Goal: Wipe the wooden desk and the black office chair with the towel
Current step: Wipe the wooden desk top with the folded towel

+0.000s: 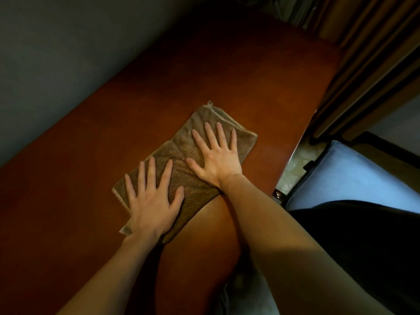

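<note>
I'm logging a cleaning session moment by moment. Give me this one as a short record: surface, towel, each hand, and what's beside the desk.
surface: wooden desk, reddish-brown, against a wall
towel: brown towel, apparently folded, lying flat on the desk
left hand: flat, fingers spread, presses the towel's near end
right hand: flat, fingers spread, presses the towel's far end
beside the desk: blue cushion at the right, curtain beyond it
stage: wiping the desk
</note>
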`<state>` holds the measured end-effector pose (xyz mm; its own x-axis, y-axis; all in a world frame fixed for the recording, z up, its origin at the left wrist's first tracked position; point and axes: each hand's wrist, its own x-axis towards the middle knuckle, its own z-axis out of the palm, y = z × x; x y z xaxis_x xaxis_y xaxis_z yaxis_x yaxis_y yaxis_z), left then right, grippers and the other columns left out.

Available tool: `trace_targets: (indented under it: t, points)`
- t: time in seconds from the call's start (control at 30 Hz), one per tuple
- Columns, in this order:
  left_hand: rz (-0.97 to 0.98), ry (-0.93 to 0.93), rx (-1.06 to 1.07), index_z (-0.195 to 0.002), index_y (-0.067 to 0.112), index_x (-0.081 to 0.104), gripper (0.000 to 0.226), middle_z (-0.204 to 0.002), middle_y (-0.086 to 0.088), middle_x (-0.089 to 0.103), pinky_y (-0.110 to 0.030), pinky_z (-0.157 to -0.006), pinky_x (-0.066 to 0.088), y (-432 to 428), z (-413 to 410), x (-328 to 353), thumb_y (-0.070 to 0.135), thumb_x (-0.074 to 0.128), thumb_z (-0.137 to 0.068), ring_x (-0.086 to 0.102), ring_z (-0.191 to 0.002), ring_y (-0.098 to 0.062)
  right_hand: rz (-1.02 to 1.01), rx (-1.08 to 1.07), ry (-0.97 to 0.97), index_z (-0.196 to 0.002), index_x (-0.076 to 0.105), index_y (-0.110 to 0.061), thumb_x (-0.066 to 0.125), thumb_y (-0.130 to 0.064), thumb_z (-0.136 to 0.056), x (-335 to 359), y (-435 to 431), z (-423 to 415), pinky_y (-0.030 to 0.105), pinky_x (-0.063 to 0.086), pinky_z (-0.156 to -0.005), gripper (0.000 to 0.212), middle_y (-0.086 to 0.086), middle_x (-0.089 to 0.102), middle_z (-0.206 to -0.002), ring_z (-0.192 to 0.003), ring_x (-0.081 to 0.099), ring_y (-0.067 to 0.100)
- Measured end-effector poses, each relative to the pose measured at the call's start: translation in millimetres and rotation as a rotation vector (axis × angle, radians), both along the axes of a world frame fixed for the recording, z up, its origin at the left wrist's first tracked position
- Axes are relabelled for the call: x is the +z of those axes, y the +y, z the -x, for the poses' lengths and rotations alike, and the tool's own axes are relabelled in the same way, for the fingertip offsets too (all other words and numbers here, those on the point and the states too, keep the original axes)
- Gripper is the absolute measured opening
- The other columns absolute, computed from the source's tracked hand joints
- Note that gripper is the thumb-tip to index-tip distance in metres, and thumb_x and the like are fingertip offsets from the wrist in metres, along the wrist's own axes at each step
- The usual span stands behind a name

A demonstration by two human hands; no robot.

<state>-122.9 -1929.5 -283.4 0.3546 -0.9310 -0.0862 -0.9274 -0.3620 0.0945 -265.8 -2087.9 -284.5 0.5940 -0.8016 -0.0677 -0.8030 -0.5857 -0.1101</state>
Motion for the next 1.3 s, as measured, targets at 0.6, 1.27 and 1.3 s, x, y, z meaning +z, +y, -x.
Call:
trace_targets:
  t: [0.6,1.27,1.3]
  points:
    - [0.036,0.016,-0.037,-0.164,0.038,0.007,0.073,-0.173,-0.006,0.001,-0.06,-0.126,-0.002,176.6,51.1,-5.6,0.07,0.014,-0.099,-0.007,-0.159,-0.026,-0.02,-0.047,0.025,-0.164,-0.003,-0.036,0.006,-0.082,-0.091,-8.3,173.4,52.0,0.066,-0.009,-0.122,0.087,0.004,-0.009,-0.173,-0.158,-0.014,0.033]
    - [-0.091,0.008,0.057,-0.162,0.04,-0.01,0.095,-0.171,-0.011,-0.015,-0.067,-0.12,-0.013,366.8,16.7,19.3,0.09,0.016,-0.086,-0.014,-0.158,-0.031,-0.225,-0.137,0.017,-0.161,-0.02,-0.033,0.015,-0.074,-0.097,5.2,386.2,43.8,0.068,-0.007,-0.121,0.084,0.005,-0.026,-0.169,-0.153,-0.03,0.035]
    - [-0.052,0.069,0.211,-0.163,0.036,-0.011,0.108,-0.171,-0.013,-0.016,-0.063,-0.119,-0.015,375.5,17.2,23.9,0.096,0.024,-0.079,-0.014,-0.158,-0.032,-0.239,-0.153,0.012,-0.161,-0.019,-0.033,0.017,-0.073,-0.098,8.0,396.2,41.1,0.067,-0.006,-0.122,0.083,0.005,-0.025,-0.169,-0.152,-0.03,0.035]
